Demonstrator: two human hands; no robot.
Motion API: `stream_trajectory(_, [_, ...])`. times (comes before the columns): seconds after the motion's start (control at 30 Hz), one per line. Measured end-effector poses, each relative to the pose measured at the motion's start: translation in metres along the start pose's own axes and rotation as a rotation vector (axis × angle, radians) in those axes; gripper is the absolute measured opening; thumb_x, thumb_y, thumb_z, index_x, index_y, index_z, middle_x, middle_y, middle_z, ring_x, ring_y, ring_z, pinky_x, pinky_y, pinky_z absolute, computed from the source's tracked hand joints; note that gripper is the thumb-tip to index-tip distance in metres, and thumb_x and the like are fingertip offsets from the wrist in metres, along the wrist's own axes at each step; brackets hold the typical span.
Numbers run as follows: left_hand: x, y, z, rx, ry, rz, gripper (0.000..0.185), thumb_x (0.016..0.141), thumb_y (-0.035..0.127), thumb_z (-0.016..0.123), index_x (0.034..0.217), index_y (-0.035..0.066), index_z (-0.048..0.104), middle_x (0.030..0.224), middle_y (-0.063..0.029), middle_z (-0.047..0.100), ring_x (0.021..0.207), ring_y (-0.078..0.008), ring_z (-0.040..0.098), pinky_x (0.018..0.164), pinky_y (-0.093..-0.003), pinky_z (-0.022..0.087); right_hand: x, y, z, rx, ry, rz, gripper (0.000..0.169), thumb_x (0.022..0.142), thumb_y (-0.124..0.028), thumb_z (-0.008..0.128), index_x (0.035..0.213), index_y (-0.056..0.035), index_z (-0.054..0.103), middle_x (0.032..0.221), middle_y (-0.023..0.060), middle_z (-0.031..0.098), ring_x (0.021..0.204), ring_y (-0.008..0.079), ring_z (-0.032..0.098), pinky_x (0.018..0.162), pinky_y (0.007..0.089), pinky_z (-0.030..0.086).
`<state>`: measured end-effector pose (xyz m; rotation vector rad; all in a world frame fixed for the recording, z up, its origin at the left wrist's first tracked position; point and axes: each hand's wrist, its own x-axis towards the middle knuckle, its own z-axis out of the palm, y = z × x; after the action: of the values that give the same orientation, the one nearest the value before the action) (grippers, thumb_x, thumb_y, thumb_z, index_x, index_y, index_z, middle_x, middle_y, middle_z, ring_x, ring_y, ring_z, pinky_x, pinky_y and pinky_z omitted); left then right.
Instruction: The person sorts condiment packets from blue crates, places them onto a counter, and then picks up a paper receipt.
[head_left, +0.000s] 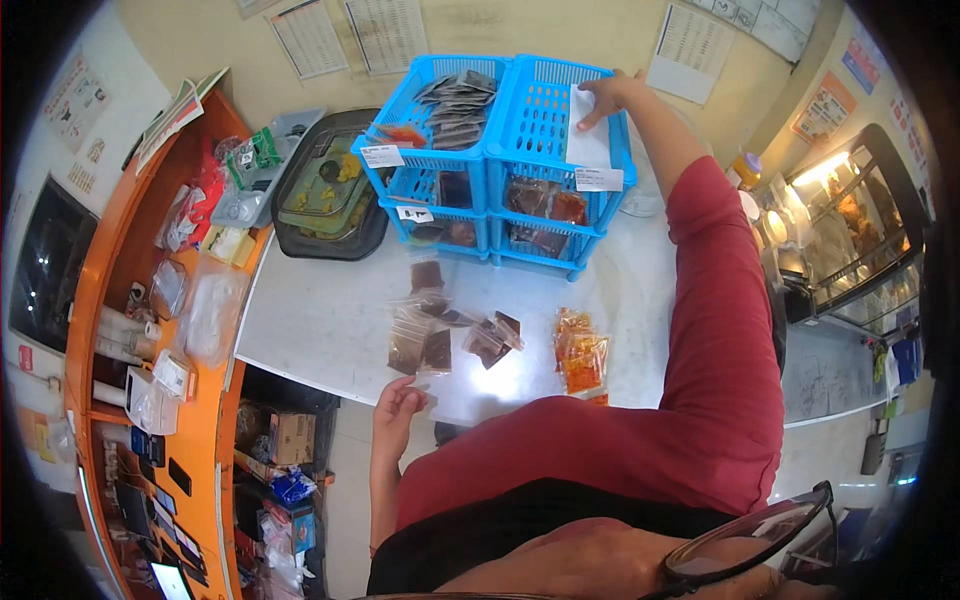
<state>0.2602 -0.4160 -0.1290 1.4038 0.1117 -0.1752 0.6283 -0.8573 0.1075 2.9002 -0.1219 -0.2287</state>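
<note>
My right hand (613, 99) reaches to the top right blue plastic basket (544, 90). Its fingers are spread, some at the basket's rim and some touching a white sheet of paper (590, 139) inside. My left hand (399, 401) hovers at the table's front edge with loosely bent fingers and nothing in it. Just beyond it lie small zip bags of dark sauce or paste (406, 346), and more dark zip bags (491, 339) sit to their right. A pile of clear sachets with orange-red contents (585, 362) rests farther right.
Black-grey sachets (457, 109) fill the top left basket (420, 75); lower tiers hold dark packets (454, 190). Left of the baskets stands a lidded dark tray (330, 187) with yellow food. An orange counter (202, 420) borders the left, and a lit glass food cabinet (862, 217) the right.
</note>
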Motion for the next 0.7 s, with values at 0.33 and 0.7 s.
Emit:
stream_trajectory(0.33, [0.010, 0.006, -0.002, 0.141, -0.056, -0.017, 0.031, 0.096, 0.009, 0.052, 0.125, 0.000, 0.050, 0.094, -0.0064, 0.061, 0.090, -0.0152, 0.059, 0.087, -0.0311, 0.049, -0.164, 0.036, 0.036, 0.675, 0.539, -0.194, 0.024, 0.090, -0.031, 0.060, 0.088, -0.0069, 0.066, 0.079, 0.0015, 0.064, 0.079, 0.0140, 0.061, 0.075, 0.0314, 0.047])
stream_trajectory(0.7, [0.056, -0.039, 0.009, 0.506, -0.263, -0.010, 0.015, 0.091, 0.016, 0.063, 0.092, 0.001, 0.065, 0.082, -0.0043, 0.063, 0.078, -0.0129, 0.058, 0.072, -0.0266, 0.047, -0.345, -0.039, 0.286, 1.206, 0.065, 0.093, 0.013, 0.084, -0.011, 0.069, 0.094, -0.0038, 0.072, 0.089, 0.0093, 0.070, 0.081, 0.0172, 0.063, 0.077, 0.0310, 0.049])
